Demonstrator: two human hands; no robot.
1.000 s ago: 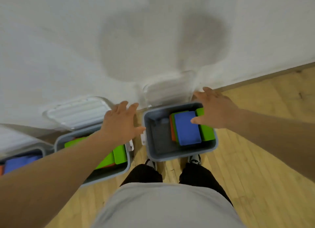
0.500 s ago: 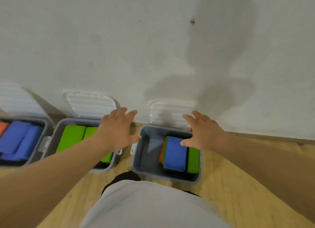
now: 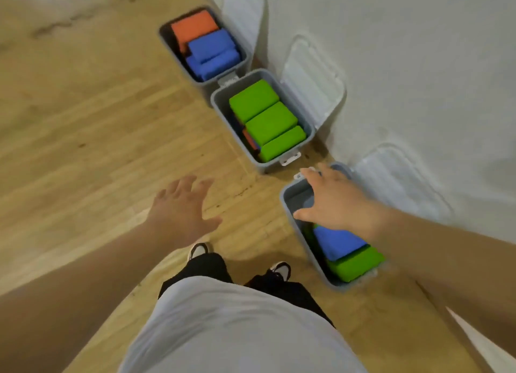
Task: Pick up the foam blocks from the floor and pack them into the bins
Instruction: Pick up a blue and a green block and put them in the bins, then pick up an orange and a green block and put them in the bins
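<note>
Presently, key relation: no loose foam block shows on the visible floor; open boards lie to the person's left, the bins to the right along the wall.
Left hand: fingers spread and straight, holding nothing, above bare floor; it is the hand nearer to the open side.
Right hand: fingers extended, gripping nothing, spread above the far half of the near bin; whether it touches the rim cannot be told.
Near bin contents: blue block and green block packed at the end closest to the person, the green one's long axis across the bin; the half under the right hand looks vacant.
Middle bin: three green blocks side by side, long axes across the bin, filling the top layer.
Far bin: orange block and blue blocks, stacked to about rim height.
Lids: all three stand open against the wall, leaving approach from above and from the floor side.
Judgement: remaining room is probably in the near bin's far half; any further block would have to come from floor outside this view.
Edges: both shoes stand just beside the near bin, so turning left is the unobstructed way.
</note>
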